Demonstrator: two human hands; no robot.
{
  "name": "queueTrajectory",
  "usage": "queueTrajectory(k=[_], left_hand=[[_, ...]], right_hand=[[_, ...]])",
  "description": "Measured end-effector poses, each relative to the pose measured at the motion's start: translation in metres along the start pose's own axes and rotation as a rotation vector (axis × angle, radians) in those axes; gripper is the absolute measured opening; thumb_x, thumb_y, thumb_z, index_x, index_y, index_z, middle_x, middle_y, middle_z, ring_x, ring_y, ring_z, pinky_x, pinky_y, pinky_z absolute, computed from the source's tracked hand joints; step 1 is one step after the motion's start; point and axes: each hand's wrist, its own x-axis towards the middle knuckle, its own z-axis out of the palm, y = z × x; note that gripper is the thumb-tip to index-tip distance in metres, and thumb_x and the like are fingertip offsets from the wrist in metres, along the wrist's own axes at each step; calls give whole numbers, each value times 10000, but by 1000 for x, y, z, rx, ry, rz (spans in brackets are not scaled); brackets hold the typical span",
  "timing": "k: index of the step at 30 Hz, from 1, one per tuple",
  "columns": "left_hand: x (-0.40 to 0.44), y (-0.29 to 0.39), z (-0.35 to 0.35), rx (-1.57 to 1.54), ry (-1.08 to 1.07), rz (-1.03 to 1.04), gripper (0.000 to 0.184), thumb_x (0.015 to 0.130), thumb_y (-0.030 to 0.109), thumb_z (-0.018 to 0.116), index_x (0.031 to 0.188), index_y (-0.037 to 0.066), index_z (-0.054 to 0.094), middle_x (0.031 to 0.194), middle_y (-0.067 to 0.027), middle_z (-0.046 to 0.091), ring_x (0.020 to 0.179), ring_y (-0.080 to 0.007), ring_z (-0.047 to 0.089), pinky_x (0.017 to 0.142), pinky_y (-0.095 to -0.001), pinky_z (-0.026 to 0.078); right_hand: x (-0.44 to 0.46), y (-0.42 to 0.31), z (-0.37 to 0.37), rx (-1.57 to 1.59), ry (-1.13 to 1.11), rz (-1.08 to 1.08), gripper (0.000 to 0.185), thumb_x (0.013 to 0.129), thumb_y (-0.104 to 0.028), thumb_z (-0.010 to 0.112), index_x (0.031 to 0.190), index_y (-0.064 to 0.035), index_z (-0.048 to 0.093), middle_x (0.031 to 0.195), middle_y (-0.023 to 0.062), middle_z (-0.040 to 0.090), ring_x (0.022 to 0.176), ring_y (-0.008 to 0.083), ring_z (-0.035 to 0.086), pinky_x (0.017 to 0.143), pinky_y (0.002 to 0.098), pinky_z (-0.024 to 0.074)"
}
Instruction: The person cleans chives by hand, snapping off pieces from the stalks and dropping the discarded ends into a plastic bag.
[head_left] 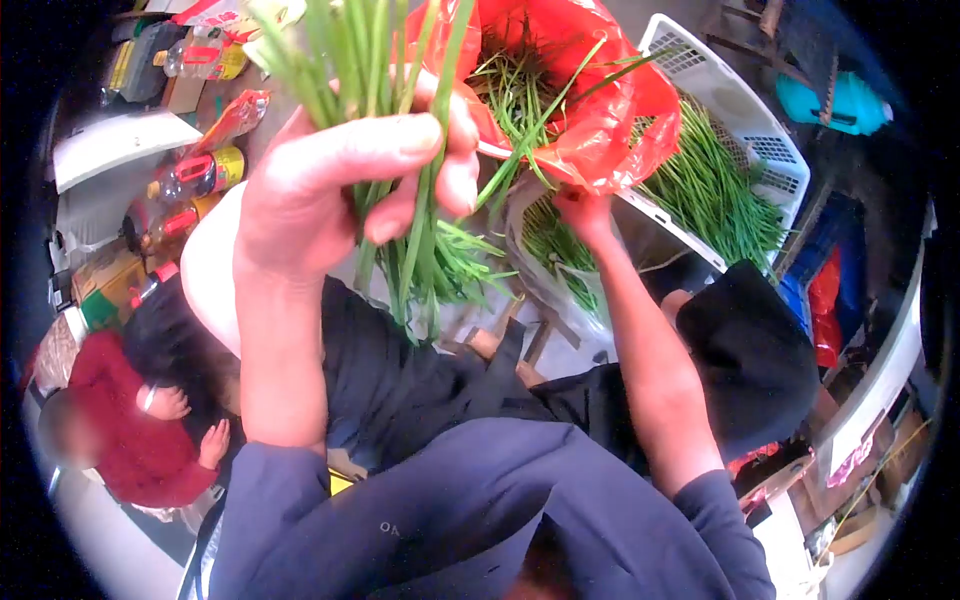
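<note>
My left hand is raised close to the camera, its fingers closed round a bunch of chives. The long green leaves stick out above and below the fist. Just beyond it, a red plastic bag gapes open with more chives inside, some blades hanging over its rim. At the bag's near lower edge, my right hand grips the plastic, its fingertips partly hidden by the bag. Below that hand, a clear plastic bag also holds chives.
A white plastic crate full of chives stands right of the red bag. Several bottles line the left side. A person in a red top sits at the lower left. A turquoise container lies at upper right.
</note>
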Motion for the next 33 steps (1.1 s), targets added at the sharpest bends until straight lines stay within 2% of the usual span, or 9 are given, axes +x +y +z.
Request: queueTrajectory(k=[2, 3, 4, 7, 12, 15, 18, 26, 33], left_hand=[[-2, 1, 2, 59, 11, 0, 272, 833, 228, 596, 969, -7, 578, 761, -106, 590, 404, -52, 364, 368, -173, 291], [-3, -1, 3, 73, -4, 20, 251, 840, 207, 588, 968, -8, 576, 741, -97, 589, 416, -49, 382, 373, -167, 289], [-5, -1, 6, 78, 3, 31, 213, 839, 175, 585, 953, -4, 582, 727, -84, 587, 435, -46, 405, 381, -167, 289], [-6, -7, 14, 114, 67, 4, 181, 836, 174, 600, 924, 16, 598, 713, -57, 582, 445, -42, 412, 392, -170, 289], [1, -27, 21, 198, 20, -70, 156, 811, 199, 644, 875, 60, 613, 670, 1, 587, 474, -29, 455, 406, -169, 296], [9, -47, 31, 193, -6, -162, 151, 781, 150, 675, 872, 52, 606, 679, -17, 612, 508, -56, 518, 409, -183, 348], [16, -75, 39, 172, -21, -261, 163, 772, 121, 697, 894, 52, 613, 676, -27, 612, 510, -71, 524, 409, -187, 356], [23, -94, 51, 145, -26, -209, 187, 774, 129, 719, 925, 69, 626, 768, 7, 615, 604, -51, 531, 412, -181, 350], [25, -91, 50, 83, 16, -270, 205, 766, 123, 717, 939, 74, 620, 782, 11, 616, 597, -48, 519, 410, -180, 347]], right_hand=[[-12, -27, -26, 34, -229, 112, 273, 738, -245, 700, 937, -65, 653, 823, 103, 672, 738, 240, 634, 669, 380, 513], [-24, -58, -46, 199, -287, 173, 252, 732, -231, 712, 874, -33, 645, 720, 69, 643, 618, 155, 594, 574, 326, 490], [-30, -78, -59, 194, -275, 168, 252, 732, -231, 712, 874, -33, 645, 720, 69, 643, 618, 155, 594, 574, 326, 490], [-47, -132, -99, 267, -508, 222, 146, 794, -172, 697, 805, -40, 637, 715, -7, 605, 556, 69, 525, 506, 232, 452], [-75, -197, -149, 630, -467, 192, 154, 824, -215, 699, 814, -79, 626, 712, -23, 593, 570, 52, 519, 547, 200, 434], [-85, -227, -169, 772, -352, 126, 118, 850, -164, 671, 842, -57, 622, 706, -20, 579, 563, 52, 506, 537, 196, 439], [-88, -238, -174, 924, -302, 63, 136, 849, -201, 679, 864, -72, 639, 711, -25, 599, 551, 52, 526, 533, 187, 440], [-89, -247, -158, 982, -149, 4, 160, 877, -220, 651, 835, -67, 631, 708, -8, 624, 559, 64, 554, 537, 203, 458], [-88, -244, -153, 999, -14, 32, 310, 928, -325, 570, 893, -25, 640, 760, 31, 629, 582, 85, 562, 557, 232, 466]])
